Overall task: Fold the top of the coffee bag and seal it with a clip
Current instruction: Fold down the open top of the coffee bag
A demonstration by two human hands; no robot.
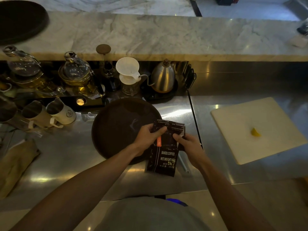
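Note:
A dark brown coffee bag [164, 157] with white lettering and an orange label stands upright on the steel counter, just right of a round dark tray. Its top flap [173, 126] is bent over away from me. My left hand [149, 135] pinches the bag's upper left part, fingers on the fold. On the upper right edge, my right hand [189, 144] grips the bag. A slim pale stick-like object [185, 164], possibly the clip, lies on the counter right of the bag, partly hidden by my right wrist.
The round dark tray [120, 129] lies left of the bag. A white cutting board [256, 129] with a lemon wedge [255, 132] sits at right. Behind stand a steel kettle [164, 78], a white dripper [129, 70], glass teapots and milk pitchers [60, 110]. A brown cloth [15, 164] lies far left.

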